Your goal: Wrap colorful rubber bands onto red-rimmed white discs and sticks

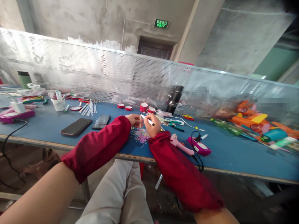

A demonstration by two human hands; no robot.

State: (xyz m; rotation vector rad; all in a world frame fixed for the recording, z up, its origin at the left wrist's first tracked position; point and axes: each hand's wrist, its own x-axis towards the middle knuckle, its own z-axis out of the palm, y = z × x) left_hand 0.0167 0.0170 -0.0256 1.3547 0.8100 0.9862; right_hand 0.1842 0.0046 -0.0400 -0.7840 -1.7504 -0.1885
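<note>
My left hand (135, 120) is closed in a pinch on a small, pale, flat strip (140, 121) that stands upright. A white marker (149, 120) with a black end is gripped in my right hand (153, 127), its tip close to the strip. Just below both hands lies a loose heap of small, pastel-coloured rings (140, 136), too fine to make out singly. To the right of my right hand, a pink glue gun (181, 145) rests on the blue table (224, 152).
Left are a phone (76, 126), white sticks (88, 108) and a cup of pens (58, 104). Red-patterned tins (143, 107) and a black thermos (174, 100) stand behind. Rightward are a purple power strip (199, 147), a green bottle (225, 127) and orange toy planes (254, 121).
</note>
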